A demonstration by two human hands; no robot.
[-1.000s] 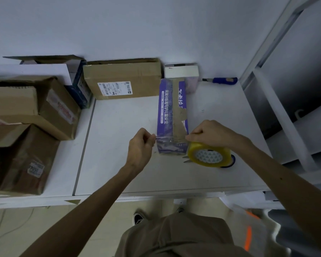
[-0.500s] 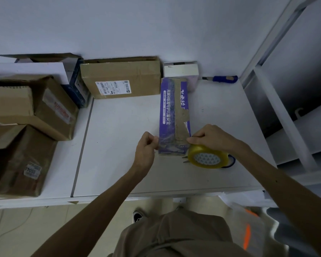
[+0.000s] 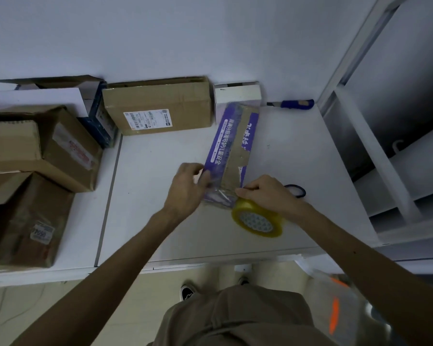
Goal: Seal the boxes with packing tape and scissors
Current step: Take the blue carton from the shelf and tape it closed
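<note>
1. Well, the purple box point(image 3: 231, 151) is a long, slim carton lying flat on the desk point(image 3: 160, 221). Its far end is by the back edge, and its near end lies between my hands, toward the front edge.
2. I judge it light and fairly stiff, with a slick printed skin that would skid on the smooth top. I would steady it by the long sides or press down on the near end rather than squeeze the middle, where the top is torn to bare brown card.
3. A clear strip of tape crosses the near end. It is thin and sticky, and likely to crease if slack.
4. My left hand point(image 3: 188, 188) is against the box's near left side with the thumb on the strip. I cannot tell whether it pinches the tape end or only presses it.
5. My right hand point(image 3: 265, 193) is curled over the yellow tape roll point(image 3: 258, 221), fingertips at the near right corner.
6. A blue loop, probably the scissors point(image 3: 301, 188), lies just beyond that hand. Cardboard boxes point(image 3: 158, 106) line the back and left edges.
</note>
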